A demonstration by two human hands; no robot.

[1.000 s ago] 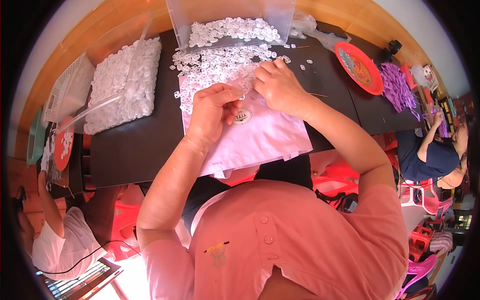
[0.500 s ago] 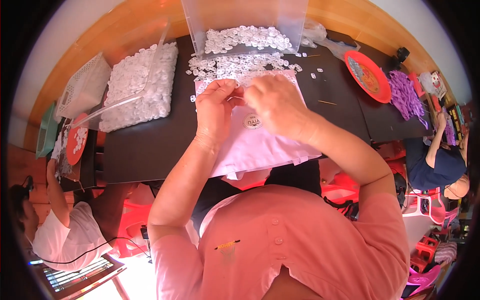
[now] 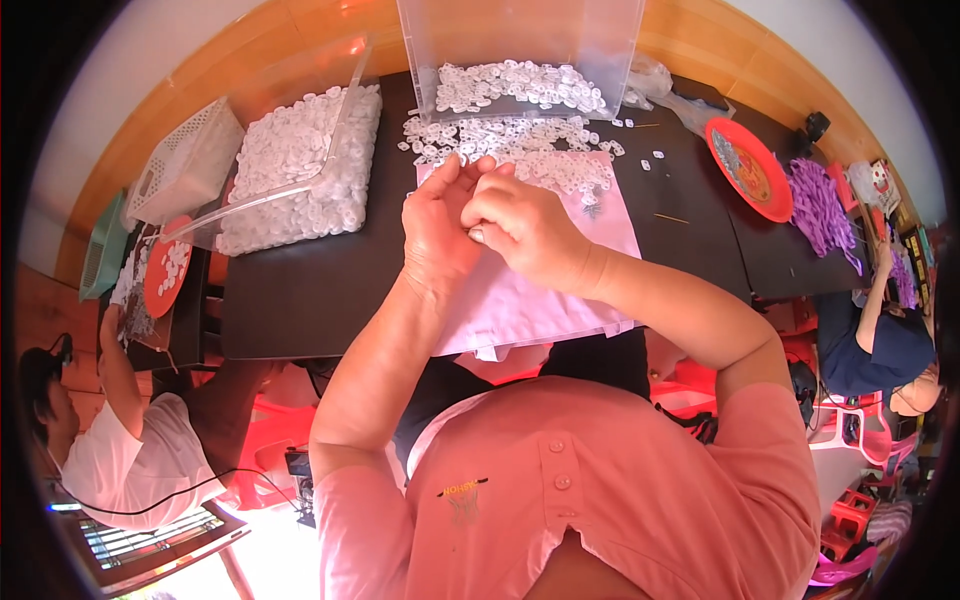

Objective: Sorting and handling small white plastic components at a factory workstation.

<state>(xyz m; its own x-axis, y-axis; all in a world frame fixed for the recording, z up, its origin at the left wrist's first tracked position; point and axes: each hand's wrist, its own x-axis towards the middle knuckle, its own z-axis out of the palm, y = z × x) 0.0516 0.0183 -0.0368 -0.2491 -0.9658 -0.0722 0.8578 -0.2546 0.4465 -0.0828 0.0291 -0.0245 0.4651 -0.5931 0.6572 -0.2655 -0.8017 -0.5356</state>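
Nearest you, on the near side of the pink cloth (image 3: 530,312), your pink shirt (image 3: 620,470) bears small yellow lettering (image 3: 461,488). Over that cloth, your left hand (image 3: 438,228) curls its fingers loosely, and your right hand (image 3: 530,225) meets it, fingers bent tightly in; whether they grip anything, I cannot tell. Small flat white pieces (image 3: 562,172), rounded and holed, cover the cloth's far end and the worktop (image 3: 310,300) beyond, before a clear bin (image 3: 520,40) holding more
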